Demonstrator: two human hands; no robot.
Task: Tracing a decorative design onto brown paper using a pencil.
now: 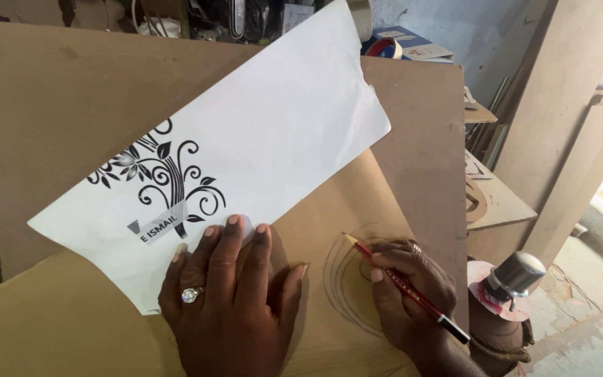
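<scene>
The red pencil (406, 290) lies slanted in the right hand (410, 297), its sharpened tip up and to the left over curved pencil lines (340, 279) drawn on the brown board (57, 328), its black end down toward the wrist. The right hand's grip is closed on the pencil, fingers wrapped tight round the shaft with the thumb on top. Just to the left, the left hand (228, 300) lies flat with its fingers spread and gripping nothing, a ring (190, 294) with a pale stone on 1 finger; its fingertips press down the lower edge of a white paper sheet (266, 139). The sheet lies tilted across the board, and near its lower left it bears a black printed tree ornament (165, 178) with curling branches and leaves. The lower board overlaps a second brown board (57, 98) behind it, both resting on the surface. To the right of the boards, near the right wrist, stands a dark round knob (518, 274) on a pink-rimmed disc (486, 297). Farther right, tall wooden panels (560, 105) lean against the wall, and flat cut pieces (497, 202) lie stacked beside them.
</scene>
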